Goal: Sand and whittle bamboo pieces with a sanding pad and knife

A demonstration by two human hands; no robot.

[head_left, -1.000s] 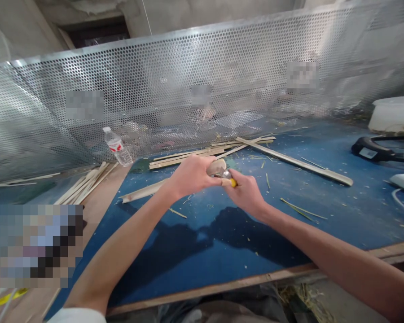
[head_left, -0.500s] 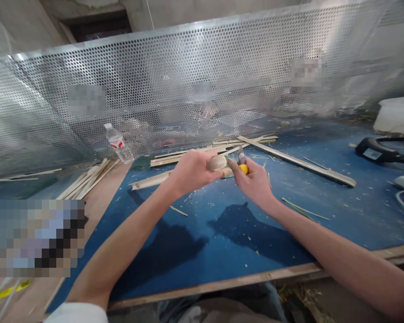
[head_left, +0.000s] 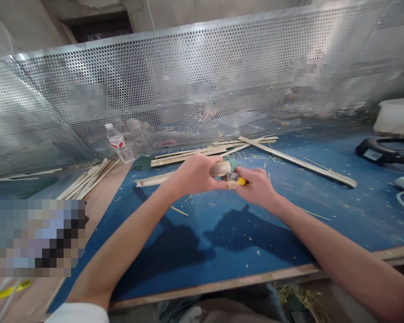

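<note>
From the head camera, the left hand and right hand meet in front of the person, above the blue-topped surface. The left hand's grip is closed around a rounded carved wooden piece, whose pale, spoon-like bowl shows above the fingers. The right hand's grip is closed on a yellow-handled utility knife, with its metal end pressed in close against the wooden piece; the exact contact is hidden by the fingers. The two hands touch at the fingers, and both are held above the surface.

Long bamboo strips lie crossed beyond the hands, and a shorter strip lies just beside the left hand. Shavings are scattered across the blue top. Farther left, a bundle of sticks rests near a plastic water bottle lying tilted against a perforated metal screen. A white tub and a black ring sit at the right.
</note>
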